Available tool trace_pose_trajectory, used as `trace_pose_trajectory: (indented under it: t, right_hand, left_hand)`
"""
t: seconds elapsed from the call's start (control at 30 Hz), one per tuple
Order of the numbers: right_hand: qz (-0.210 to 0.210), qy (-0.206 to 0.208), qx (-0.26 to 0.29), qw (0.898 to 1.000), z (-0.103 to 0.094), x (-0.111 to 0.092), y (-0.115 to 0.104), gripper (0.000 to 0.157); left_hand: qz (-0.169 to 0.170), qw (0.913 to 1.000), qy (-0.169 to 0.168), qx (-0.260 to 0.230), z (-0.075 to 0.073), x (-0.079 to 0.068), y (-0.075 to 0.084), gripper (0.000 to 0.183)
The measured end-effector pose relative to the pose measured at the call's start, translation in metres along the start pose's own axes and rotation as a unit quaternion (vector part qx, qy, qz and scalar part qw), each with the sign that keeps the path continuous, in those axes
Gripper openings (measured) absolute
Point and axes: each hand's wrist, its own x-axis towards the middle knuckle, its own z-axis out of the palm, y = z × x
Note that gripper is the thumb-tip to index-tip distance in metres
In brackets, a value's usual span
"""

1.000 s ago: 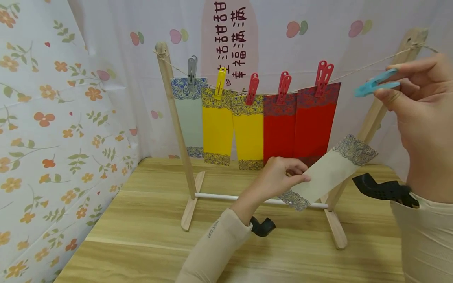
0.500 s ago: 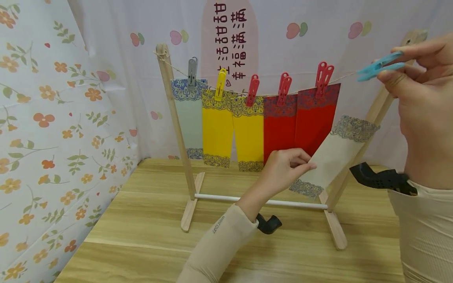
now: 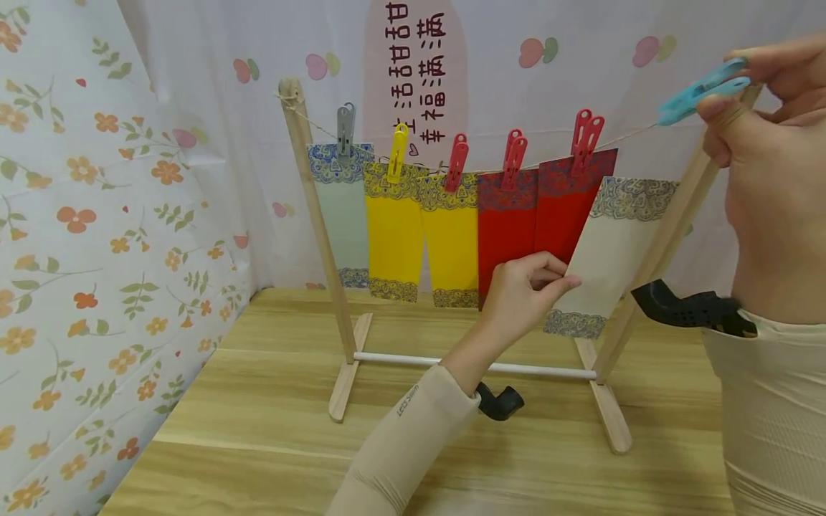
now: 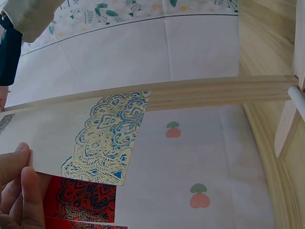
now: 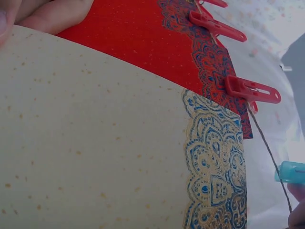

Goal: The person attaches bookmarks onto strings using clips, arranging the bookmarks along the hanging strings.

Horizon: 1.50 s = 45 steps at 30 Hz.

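Note:
A cream paper card [image 3: 616,247] with patterned bands at both ends is pinched at its left edge by my left hand [image 3: 525,290]. It tilts slightly in front of the rack's right post, its upper edge below the string [image 3: 635,134]. In the left wrist view, thumb and fingers of the left hand [image 4: 21,188] grip the card's edge. At upper right, my right hand [image 3: 768,129] pinches a light blue clothespin [image 3: 700,93] by its two handles, its tip at the string. The right wrist view shows this clothespin [image 5: 291,172] beside the string, above the card's patterned end.
Left of the card, two red cards [image 3: 571,208], two yellow cards [image 3: 395,233] and a pale green card [image 3: 343,222] hang from the string on red, yellow and grey clothespins. A wooden rack [image 3: 319,229] with a white crossbar [image 3: 400,360] stands on the wooden table [image 3: 258,430].
My left hand has raised the cream card towards the string and turned it more upright. My right hand has moved the light blue clothespin up and slightly right, to the string.

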Motion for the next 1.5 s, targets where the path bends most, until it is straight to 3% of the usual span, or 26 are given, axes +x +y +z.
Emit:
trace_pose_trajectory:
  t: [0.1,0.2,0.33,0.5,0.9,1.17,1.5]
  right_hand:
    - [0.022,-0.011,-0.005,1.000,0.001,0.003,-0.003,0.031]
    - [0.062,-0.014,0.042,0.997,0.002,0.007,-0.005,0.034]
    - [0.067,-0.032,0.053,0.996,0.001,0.011,-0.004,0.031]
    - [0.055,-0.044,0.010,0.997,-0.002,0.008,-0.004,0.028]
    - [0.068,-0.027,-0.056,0.996,-0.005,0.004,-0.005,0.024]
    - [0.072,-0.048,-0.102,0.991,-0.009,0.004,-0.005,0.027]
    - [0.084,-0.057,-0.036,0.994,-0.014,0.001,-0.004,0.030]
  left_hand:
    - [0.000,1.0000,0.007,-0.007,-0.001,0.002,0.001,0.008]
    - [0.004,0.9999,0.014,-0.009,-0.003,0.005,0.001,0.009]
    - [0.013,0.9996,0.023,-0.015,-0.004,0.010,0.003,0.008]
    - [0.019,0.9990,0.034,-0.022,-0.001,0.015,0.006,0.010]
    - [0.019,0.9981,0.041,-0.043,0.003,0.019,0.011,0.011]
    - [0.032,0.9976,0.047,-0.040,0.007,0.022,0.012,0.011]
    - [0.037,0.9979,0.040,-0.034,0.012,0.027,0.016,0.011]
